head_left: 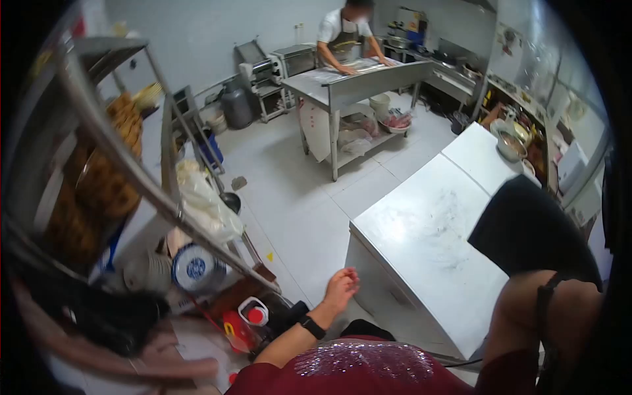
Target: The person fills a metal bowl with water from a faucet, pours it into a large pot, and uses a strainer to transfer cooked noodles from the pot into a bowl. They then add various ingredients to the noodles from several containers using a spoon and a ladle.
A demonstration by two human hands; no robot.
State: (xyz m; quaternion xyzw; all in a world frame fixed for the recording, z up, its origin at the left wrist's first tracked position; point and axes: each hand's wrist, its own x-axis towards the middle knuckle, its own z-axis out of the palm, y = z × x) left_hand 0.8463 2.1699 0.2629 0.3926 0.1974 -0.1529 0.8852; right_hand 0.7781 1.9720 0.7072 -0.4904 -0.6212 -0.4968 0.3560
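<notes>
My left hand (341,289), with a black watch (312,326) on the wrist, hangs beside the near left side of a white chest-like unit (415,224). Its fingers are loosely bent and a little apart, and I see nothing in them. On the right my bent right arm (520,316) is raised close to the camera, with a dark band (546,296) around it. A large black shape (536,227) sits just beyond that arm, over the unit's right part. The fingers of my right hand are not distinguishable, nor whether they touch the black shape.
A metal rack (118,141) with stacked brown food stands at left, above a blue-and-white bowl (194,266) and a jug with a red cap (255,315). Across the tiled floor (283,184), a person (345,39) works at a steel table (355,89). Bowls (511,145) stand at right.
</notes>
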